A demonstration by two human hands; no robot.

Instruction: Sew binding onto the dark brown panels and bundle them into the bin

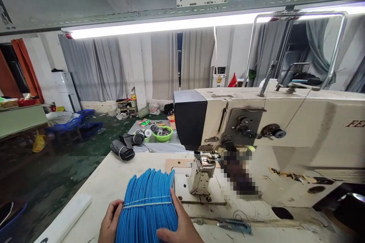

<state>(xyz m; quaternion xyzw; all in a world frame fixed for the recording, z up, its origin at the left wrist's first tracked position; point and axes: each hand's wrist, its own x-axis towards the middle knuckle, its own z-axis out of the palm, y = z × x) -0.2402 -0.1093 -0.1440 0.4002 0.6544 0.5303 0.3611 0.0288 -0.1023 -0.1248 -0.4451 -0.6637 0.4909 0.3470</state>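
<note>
A thick bundle of blue pieces (pixel 148 216), thin and stacked face to face, stands on edge at the front of the sewing table (pixel 97 182). Pale string or band runs across its middle. My left hand (pixel 110 222) grips the bundle's left side, fingers curled against it. On the opposite side my right hand (pixel 182 222) holds it, thumb lying over the near face and fingers along the right edge. The lower part of the bundle runs out of view. Just beyond it rises the post of a sewing machine (pixel 199 176), with the needle area above.
Thread snips (pixel 235 226) and loose thread lie right of my right hand. A tied dark bundle (pixel 122 150) sits at the table's far left corner. Behind are a green basket (pixel 162 135) and thread cones (pixel 147 133). A white bar (pixel 67 218) lies along the left edge.
</note>
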